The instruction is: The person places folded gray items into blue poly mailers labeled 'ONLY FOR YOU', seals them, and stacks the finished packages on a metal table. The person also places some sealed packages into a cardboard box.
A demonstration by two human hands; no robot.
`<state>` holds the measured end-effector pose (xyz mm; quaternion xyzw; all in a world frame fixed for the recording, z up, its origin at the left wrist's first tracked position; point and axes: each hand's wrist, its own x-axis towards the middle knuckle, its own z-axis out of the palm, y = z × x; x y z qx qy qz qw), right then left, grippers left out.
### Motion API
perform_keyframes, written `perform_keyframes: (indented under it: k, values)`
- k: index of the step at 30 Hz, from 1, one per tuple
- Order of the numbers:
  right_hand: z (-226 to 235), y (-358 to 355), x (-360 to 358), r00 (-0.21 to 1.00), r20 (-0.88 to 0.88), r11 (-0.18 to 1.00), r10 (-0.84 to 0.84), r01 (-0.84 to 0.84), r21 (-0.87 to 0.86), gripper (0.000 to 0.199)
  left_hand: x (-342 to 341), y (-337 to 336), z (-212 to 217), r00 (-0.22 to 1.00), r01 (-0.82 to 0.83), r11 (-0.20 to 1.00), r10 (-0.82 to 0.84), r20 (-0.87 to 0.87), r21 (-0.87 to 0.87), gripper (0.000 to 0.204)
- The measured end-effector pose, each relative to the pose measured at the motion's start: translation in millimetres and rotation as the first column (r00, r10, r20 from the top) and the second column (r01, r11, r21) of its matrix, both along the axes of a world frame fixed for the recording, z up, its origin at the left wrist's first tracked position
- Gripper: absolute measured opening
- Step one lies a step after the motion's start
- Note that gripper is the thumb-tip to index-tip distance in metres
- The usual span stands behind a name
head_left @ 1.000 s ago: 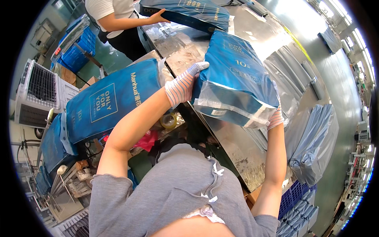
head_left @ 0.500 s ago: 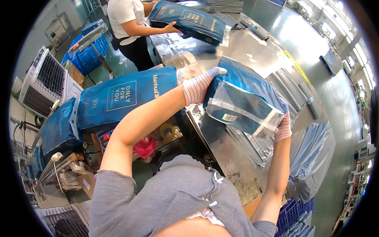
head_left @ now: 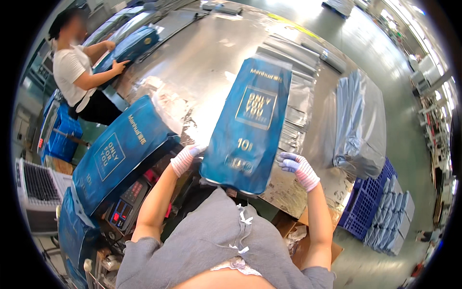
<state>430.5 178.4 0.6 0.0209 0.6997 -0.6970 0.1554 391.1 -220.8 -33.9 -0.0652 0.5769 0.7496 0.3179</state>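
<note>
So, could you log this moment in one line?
blue bag: on metal table | left hand: beside bag's left edge | right hand: open, beside bag's right edge | co-worker: holding another blue bag

Overall illumination: bright. White glare washes out parts of the metal tabletop point(head_left: 192, 86); the floor point(head_left: 356, 53) reflects strongly. Light strips point(head_left: 402, 18) line the upper right edge; their type cannot be determined. Deep shadow lies beneath the tabletop's near edge. Fisheye distortion bends straight edges toward a black rim. The co-worker's point(head_left: 74, 70) head is blurred. Print on the middle bag point(head_left: 248, 132) appears slightly soft.
</note>
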Motion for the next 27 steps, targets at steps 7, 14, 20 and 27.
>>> perform_keyframes:
  k: [7,14,20,27]
  values:
    - [-80.7,3.0,-35.6,0.929,0.073,0.932,-0.362,0.36,0.032,0.039,-52.5,58.3,-20.4,0.911,-0.236,0.928,0.107,-0.398,-0.29,0.046]
    - [-101.2,-4.2,13.8,0.963,0.201,0.98,-0.18,0.16,0.115,0.038,-43.2,45.3,-53.8,0.978,-0.19,0.978,0.181,-0.104,-0.088,0.034]
    - [-39.7,35.2,-67.0,0.997,0.084,0.696,-0.002,-0.059,0.716,0.018,-77.8,72.0,-21.7,0.943,-0.328,0.935,0.332,-0.012,0.134,0.033]
    - [-112.7,102.5,-246.2,0.954,-0.293,0.233,-0.067,0.301,0.925,0.029,-98.7,87.7,-63.8,0.982,-0.02,1.0,0.02,-0.19,-0.002,0.028]
